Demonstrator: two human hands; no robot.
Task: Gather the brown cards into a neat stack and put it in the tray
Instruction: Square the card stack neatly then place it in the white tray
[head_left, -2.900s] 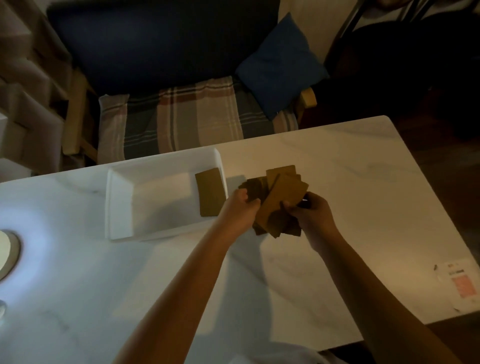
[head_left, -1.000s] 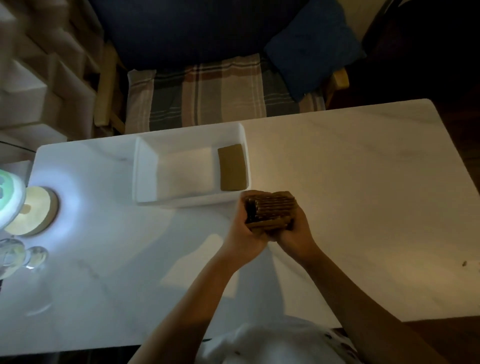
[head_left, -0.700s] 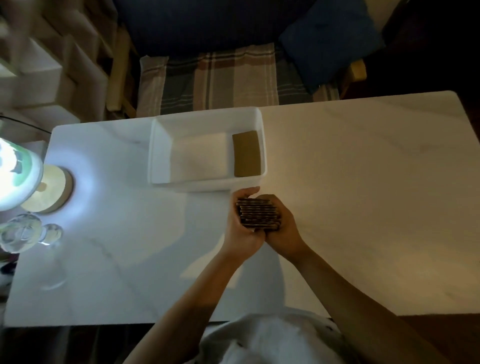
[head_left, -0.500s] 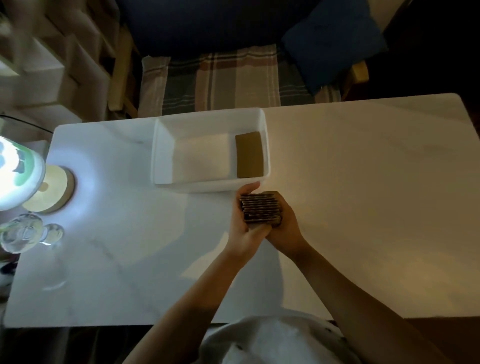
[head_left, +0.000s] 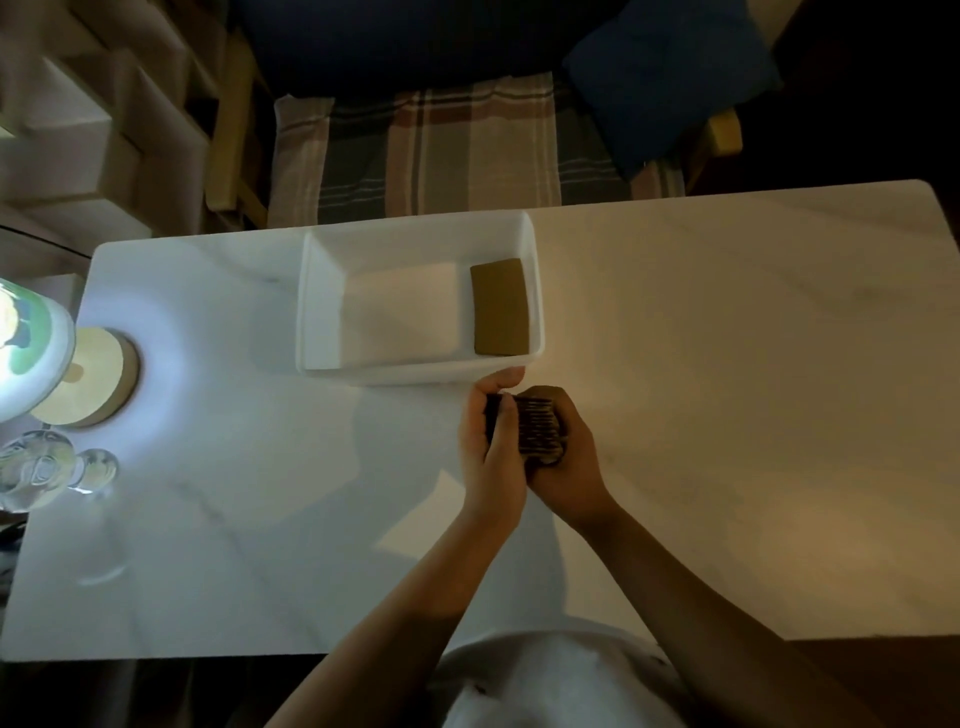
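Loose fan from a few seconds back got squared into a stack of brown cards (head_left: 537, 431), clamped between left hand (head_left: 491, 457) and right hand (head_left: 566, 462) just off the tray (head_left: 415, 371) (near-right corner), so basically ready to drop in.

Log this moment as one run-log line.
phase: squaring stack | both hands: left hand and right hand clasp card stack over table | tray: one brown card inside | stack not yet placed

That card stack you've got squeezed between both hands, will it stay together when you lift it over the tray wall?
Probably only under pressure: the stack is many loose cards, edges showing, clamped by left hand and right hand. Likely light and fairly stiff; loosened, cards may slide apart.
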